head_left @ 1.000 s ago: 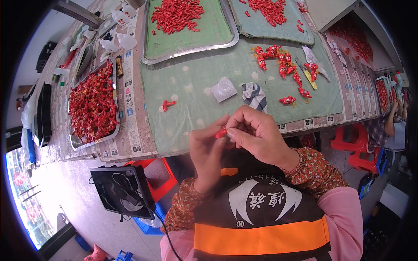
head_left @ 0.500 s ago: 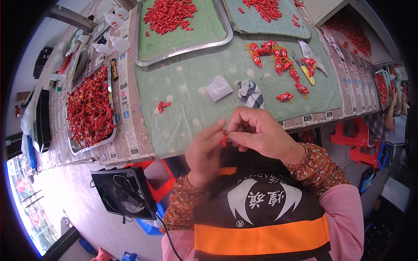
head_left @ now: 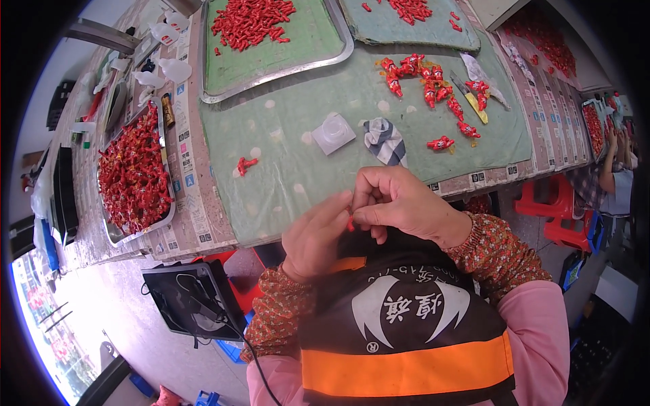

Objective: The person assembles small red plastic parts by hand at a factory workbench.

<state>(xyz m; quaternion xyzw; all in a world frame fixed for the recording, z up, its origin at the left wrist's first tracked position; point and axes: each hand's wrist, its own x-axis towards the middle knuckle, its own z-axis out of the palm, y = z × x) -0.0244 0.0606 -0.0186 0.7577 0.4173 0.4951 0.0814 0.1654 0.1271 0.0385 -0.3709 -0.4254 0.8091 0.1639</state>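
A small red plastic figure (head_left: 351, 224) shows between my two hands, just off the table's near edge; most of it is covered by fingers. My left hand (head_left: 315, 238), slightly blurred, closes on it from the left with the fingers pressed together. Thumb and forefinger of my right hand (head_left: 409, 208) are pinched beside the figure; whatever they grip is too hidden to make out. On the green cloth (head_left: 291, 183) lie a single red figure (head_left: 245, 166), a whitish square block with a round top (head_left: 334, 133) and a crumpled checked rag (head_left: 384, 142).
Several painted red figures (head_left: 440, 143) lie at the right near a yellow-handled knife (head_left: 477, 108). Metal-rimmed trays (head_left: 284, 76) of red pieces stand at the back. A heaped tray (head_left: 170, 145) and white bottles (head_left: 175, 70) are at left. Red stools (head_left: 558, 203) and another person are at right.
The view has shifted slightly, so the table things sit a little further left. Both hands stay together around the red figure, with only small finger movement.
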